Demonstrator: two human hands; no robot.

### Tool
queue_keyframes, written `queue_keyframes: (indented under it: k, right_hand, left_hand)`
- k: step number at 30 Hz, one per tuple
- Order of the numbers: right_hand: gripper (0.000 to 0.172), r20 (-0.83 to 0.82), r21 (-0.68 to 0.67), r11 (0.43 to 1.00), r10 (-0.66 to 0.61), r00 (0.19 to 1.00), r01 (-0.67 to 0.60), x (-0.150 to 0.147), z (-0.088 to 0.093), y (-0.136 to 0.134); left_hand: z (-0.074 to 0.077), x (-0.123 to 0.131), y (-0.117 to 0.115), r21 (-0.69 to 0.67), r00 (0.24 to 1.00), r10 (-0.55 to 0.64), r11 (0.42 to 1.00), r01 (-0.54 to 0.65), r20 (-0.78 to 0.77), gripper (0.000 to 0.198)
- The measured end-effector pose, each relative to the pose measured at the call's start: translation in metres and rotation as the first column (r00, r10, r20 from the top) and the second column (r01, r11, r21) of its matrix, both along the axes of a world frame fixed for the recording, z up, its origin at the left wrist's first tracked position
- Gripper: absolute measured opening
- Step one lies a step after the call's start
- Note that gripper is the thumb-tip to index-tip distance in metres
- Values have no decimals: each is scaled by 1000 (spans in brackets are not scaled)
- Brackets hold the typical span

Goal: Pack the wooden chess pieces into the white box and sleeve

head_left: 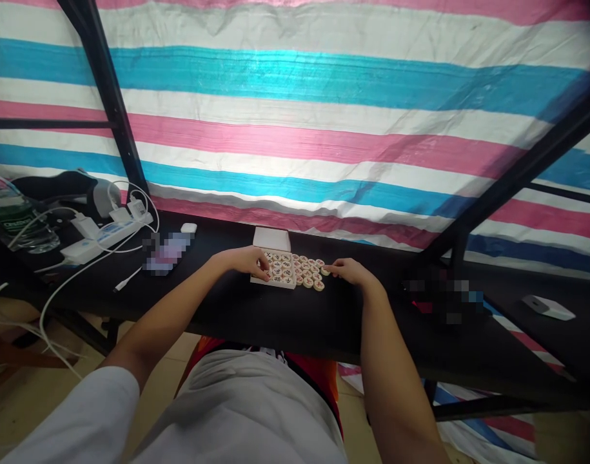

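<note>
A white box [287, 284] on the black table holds several round pieces with dark characters. My left hand [252, 262] is over the box's left side, its thumb and fingers bent down at the pieces; what they pinch, if anything, is too small to make out. Just right of the box, round pieces with red characters [307, 273] lie close together on the tabletop. My right hand [347, 270] is at their right edge, fingertips at a piece [325, 270]. Behind the box stands its white lid [272, 239].
The black table [275, 322] bears a power strip [106, 237] with white cables, a phone [167, 254], a small white case [189, 227] and a water bottle [21, 222] at left. A dark bundle [442, 299] and a white box-like object [549, 307] lie at right.
</note>
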State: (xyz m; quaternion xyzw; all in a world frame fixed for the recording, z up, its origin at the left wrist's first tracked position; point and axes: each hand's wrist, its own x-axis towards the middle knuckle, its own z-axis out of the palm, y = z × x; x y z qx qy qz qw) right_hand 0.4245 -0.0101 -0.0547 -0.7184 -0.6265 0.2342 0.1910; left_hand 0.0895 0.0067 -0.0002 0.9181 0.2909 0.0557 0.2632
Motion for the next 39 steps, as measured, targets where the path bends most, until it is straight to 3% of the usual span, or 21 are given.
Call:
queue_keyframes:
  k: [5,9,12,15,19,23,26,29,32,35,39]
  right_hand:
    - [35,48,-38,999,-4,999,6,-3,8,-4]
    - [28,58,237,970,-72,996,57,-20,23,-12]
    - [30,-109,378,922,134,985,-83,-52,32,-19]
    - [31,-308,342,890,409,859,-302,-90,34,-26]
    - [32,-469,314,869,493,733,-383,-117,30,-30]
    - [42,-463,272,911,406,788,-310,-98,30,-24]
    - [44,-423,229,957,260,868,-176,-61,32,-18]
    - [37,-396,172,983,132,909,-67,-21,30,-19]
    - [34,-342,-8,1000,-17,940,16,5,22,-21]
    - [33,-252,-204,976,-122,960,70,12,15,-20]
    - [34,-223,-269,961,-132,966,69,5,14,-19]
  left_hand:
    - [1,2,-5,54,998,31,998,-34,50,33]
    - [1,6,-9,200,987,40,977,-71,154,30]
    - [-3,11,-11,354,983,32,930,-95,182,29]
    - [-12,19,-14,438,971,-21,895,-88,239,38]
    - [-18,25,-17,480,963,-37,872,-100,268,36]
    - [-9,17,-13,420,975,-2,903,-95,224,32]
    - [2,1,-5,203,990,48,976,-75,134,34]
    - [8,-13,4,33,998,65,997,-65,8,32]
    - [9,-18,7,-36,995,73,997,-75,-70,32]
    - [8,-15,5,-86,992,68,993,-77,-104,32]
    - [6,-12,4,-111,992,61,991,-74,-111,31]
